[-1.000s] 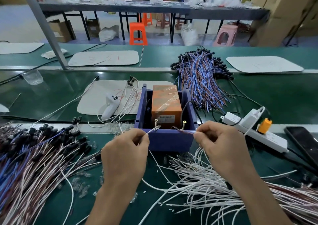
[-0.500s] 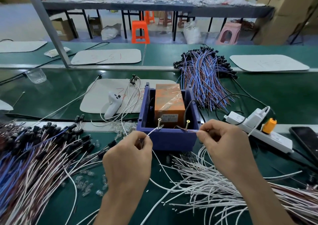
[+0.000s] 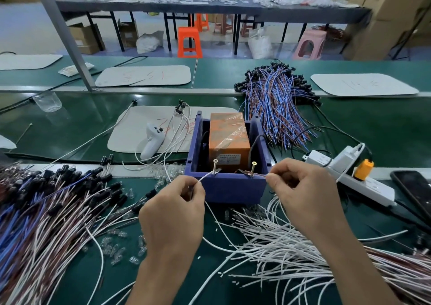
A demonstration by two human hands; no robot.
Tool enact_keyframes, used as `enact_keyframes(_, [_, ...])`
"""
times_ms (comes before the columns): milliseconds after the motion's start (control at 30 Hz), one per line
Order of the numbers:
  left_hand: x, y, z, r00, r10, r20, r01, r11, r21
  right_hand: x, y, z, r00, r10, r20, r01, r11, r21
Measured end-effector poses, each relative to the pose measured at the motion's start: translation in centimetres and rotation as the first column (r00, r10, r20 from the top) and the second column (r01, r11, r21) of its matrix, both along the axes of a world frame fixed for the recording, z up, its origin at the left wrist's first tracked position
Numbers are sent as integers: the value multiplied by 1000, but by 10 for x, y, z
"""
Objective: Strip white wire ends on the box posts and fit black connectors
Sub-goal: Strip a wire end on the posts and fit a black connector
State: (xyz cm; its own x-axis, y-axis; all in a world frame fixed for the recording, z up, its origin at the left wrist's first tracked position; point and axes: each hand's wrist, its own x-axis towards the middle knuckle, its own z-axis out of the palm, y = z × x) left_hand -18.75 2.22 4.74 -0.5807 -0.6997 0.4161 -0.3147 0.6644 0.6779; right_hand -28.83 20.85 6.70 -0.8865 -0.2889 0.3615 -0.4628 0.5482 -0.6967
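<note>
A purple box [image 3: 235, 189] with an orange block inside stands in front of me, two brass posts on its near rim. My left hand [image 3: 173, 213] pinches a white wire [image 3: 206, 176] whose end touches the left post [image 3: 215, 166]. My right hand [image 3: 305, 192] pinches a thin dark-sheathed wire end [image 3: 255, 175] that lies against the right post [image 3: 253, 167]. A pile of loose white wires [image 3: 279, 241] lies below my right hand. Wires fitted with black connectors [image 3: 53, 202] are heaped at the left.
A white power strip [image 3: 363, 182] with an orange plug lies to the right, and a black phone [image 3: 414, 189] beyond it. A bundle of blue and brown wires [image 3: 277, 101] lies behind the box. A white controller [image 3: 151, 143] rests on a grey mat. Small clear parts [image 3: 116, 246] are scattered on the green bench.
Both hands keep their grips at the posts. The view has shifted slightly; the wires stay against the posts.
</note>
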Motion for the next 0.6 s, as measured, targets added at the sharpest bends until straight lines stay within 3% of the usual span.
enact_keyframes(600, [-1,-2,7,1000,-11,4,11,999,-36,-7,-9,-7,998,-49,-32,50,998,35])
